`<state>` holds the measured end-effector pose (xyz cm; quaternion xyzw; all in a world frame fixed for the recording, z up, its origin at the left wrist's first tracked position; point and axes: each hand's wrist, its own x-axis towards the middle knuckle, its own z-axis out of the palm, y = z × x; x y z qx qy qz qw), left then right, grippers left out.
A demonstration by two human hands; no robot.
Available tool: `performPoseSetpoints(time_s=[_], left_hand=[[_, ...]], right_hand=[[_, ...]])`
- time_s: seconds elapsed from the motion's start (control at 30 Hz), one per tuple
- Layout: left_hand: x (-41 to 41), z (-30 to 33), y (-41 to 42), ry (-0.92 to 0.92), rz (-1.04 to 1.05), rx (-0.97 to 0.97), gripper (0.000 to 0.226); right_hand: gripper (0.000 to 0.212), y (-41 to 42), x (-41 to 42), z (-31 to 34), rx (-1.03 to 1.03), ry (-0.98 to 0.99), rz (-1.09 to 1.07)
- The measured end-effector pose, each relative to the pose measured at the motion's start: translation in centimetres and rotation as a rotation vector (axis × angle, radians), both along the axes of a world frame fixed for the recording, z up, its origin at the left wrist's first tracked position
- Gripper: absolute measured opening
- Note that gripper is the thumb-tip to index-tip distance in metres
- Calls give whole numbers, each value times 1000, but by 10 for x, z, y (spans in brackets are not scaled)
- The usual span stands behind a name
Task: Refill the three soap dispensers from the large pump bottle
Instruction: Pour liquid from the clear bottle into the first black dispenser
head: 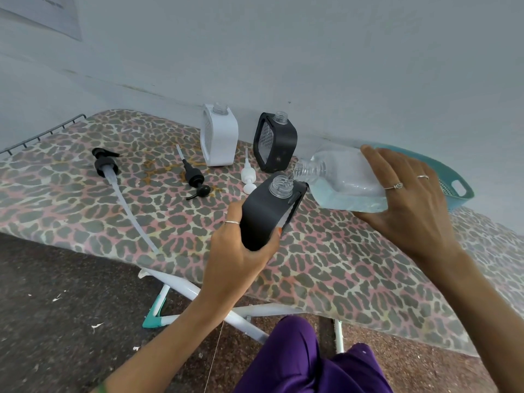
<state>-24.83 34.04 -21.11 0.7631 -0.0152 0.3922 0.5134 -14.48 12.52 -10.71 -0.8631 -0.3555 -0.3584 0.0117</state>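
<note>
Large bottle (344, 180) tipped over dispenser (269, 212)

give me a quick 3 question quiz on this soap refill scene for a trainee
1. True or false: the large bottle is tipped with its open neck at the mouth of the black dispenser held in the left hand.
2. How many loose pump heads lie on the ironing board?
A. one
B. two
C. three
3. Fill in: the right hand holds the ____ bottle.

Key
1. True.
2. C: the long-tube pump, the small black pump and the white pump.
3. large. The white dispenser and the other black dispenser stand uncapped at the wall side of the board.
</note>
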Motion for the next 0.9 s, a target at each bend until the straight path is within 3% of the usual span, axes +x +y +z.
performPoseSetpoints(time_s=[0.9], left_hand=[[-1, 2, 3, 66, -72, -87, 42]], right_hand=[[78, 0, 1, 3, -20, -8, -6]])
